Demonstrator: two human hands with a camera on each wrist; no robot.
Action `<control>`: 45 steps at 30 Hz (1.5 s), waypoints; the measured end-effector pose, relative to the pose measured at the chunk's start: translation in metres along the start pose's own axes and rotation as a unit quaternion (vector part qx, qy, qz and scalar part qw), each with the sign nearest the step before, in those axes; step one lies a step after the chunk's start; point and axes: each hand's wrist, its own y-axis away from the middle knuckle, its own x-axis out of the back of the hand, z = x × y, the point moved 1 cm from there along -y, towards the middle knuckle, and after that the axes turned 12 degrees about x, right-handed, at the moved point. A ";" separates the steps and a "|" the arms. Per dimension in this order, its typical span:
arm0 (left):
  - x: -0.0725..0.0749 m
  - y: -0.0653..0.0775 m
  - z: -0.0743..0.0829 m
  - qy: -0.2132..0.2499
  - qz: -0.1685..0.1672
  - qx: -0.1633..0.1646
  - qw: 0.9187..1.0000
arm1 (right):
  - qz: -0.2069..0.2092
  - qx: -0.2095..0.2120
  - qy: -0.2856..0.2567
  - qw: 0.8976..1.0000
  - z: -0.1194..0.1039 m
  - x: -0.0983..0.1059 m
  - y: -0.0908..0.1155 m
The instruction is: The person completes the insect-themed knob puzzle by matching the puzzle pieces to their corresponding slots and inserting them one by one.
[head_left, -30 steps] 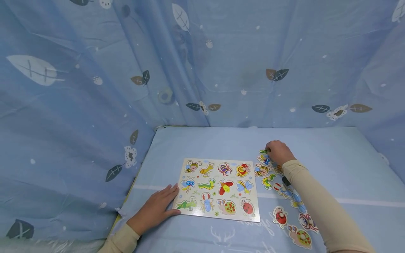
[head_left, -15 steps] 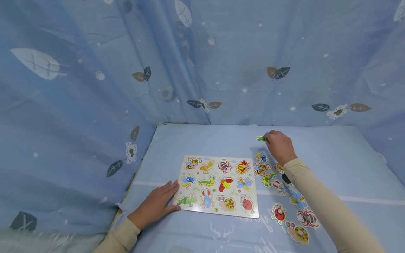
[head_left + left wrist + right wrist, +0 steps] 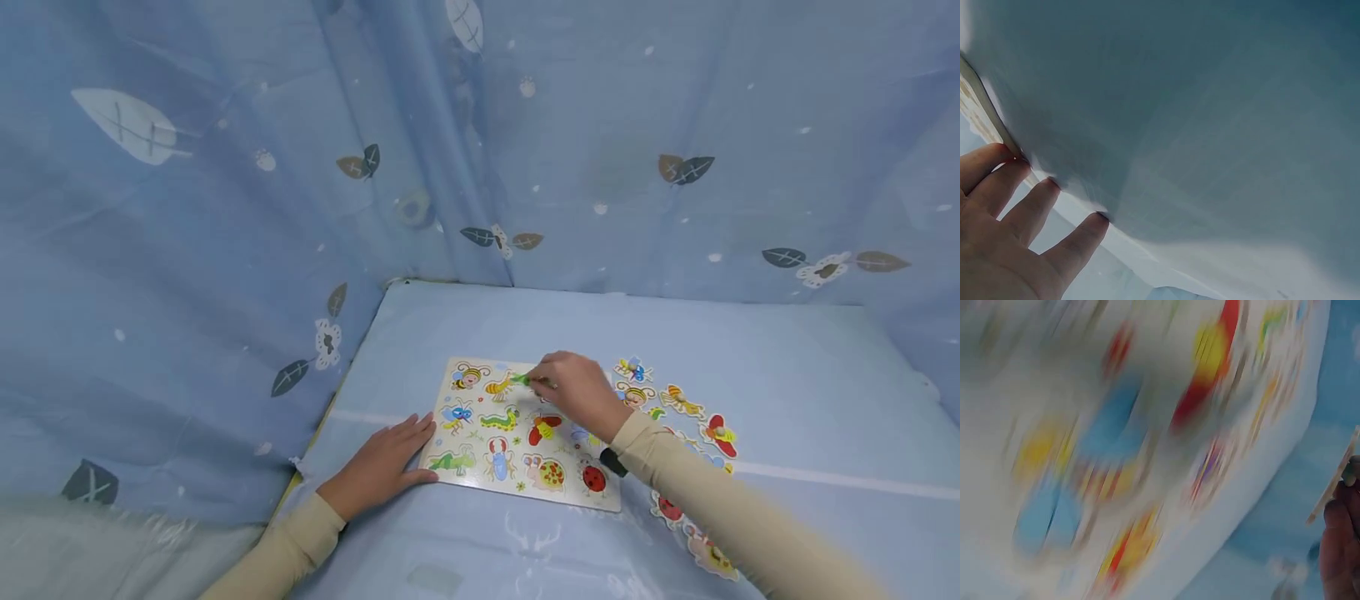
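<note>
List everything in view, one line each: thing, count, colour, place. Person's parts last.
puzzle board: 1, off-white with multicoloured bug pictures, on the table
green piece: 1, green, pinched in the right hand above the board
loose pieces: at least eight, multicoloured, right of the board, some partly hidden by the right arm
table cover: 1, light blue with a pale stripe, under the board
leaf-print cloth: count unclear, blue, behind and left of the table
wrist device: 1 clearly visible, black, at the right wrist
sleeves: 2, beige, on both arms
hands: 2; left hand at the board's left edge, right hand over the board
</note>
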 end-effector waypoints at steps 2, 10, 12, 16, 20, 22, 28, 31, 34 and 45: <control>0.001 -0.002 0.000 0.000 0.002 -0.009 1.000 | -0.020 0.024 -0.013 0.999 -0.024 -0.017 -0.005; 0.002 -0.005 -0.001 0.006 0.005 -0.024 1.000 | -0.071 0.106 -0.012 0.992 -0.083 -0.068 -0.019; 0.001 -0.004 -0.002 0.002 0.004 -0.022 1.000 | -0.077 0.124 -0.001 0.989 -0.090 -0.077 -0.021; -0.001 -0.002 -0.004 -0.009 0.010 -0.019 1.000 | -0.088 0.148 0.016 0.985 -0.099 -0.088 -0.022; 0.000 -0.004 -0.002 -0.012 0.012 -0.015 1.000 | -0.090 0.153 0.027 0.984 -0.101 -0.091 -0.021; 0.000 -0.004 -0.001 -0.012 0.011 -0.012 1.000 | -0.091 0.157 0.027 0.983 -0.101 -0.092 -0.021; -0.001 -0.004 -0.002 -0.017 0.014 -0.008 1.000 | -0.109 0.157 0.026 0.981 -0.106 -0.095 -0.022; -0.001 -0.005 -0.002 -0.015 0.012 -0.008 1.000 | -0.124 0.144 0.032 0.981 -0.109 -0.096 -0.022; 0.000 -0.007 0.000 -0.009 0.002 -0.005 1.000 | -0.135 0.126 0.033 0.982 -0.109 -0.095 -0.022; -0.003 -0.006 -0.005 -0.002 -0.005 -0.010 1.000 | -0.157 0.112 -0.020 0.981 -0.105 -0.096 -0.018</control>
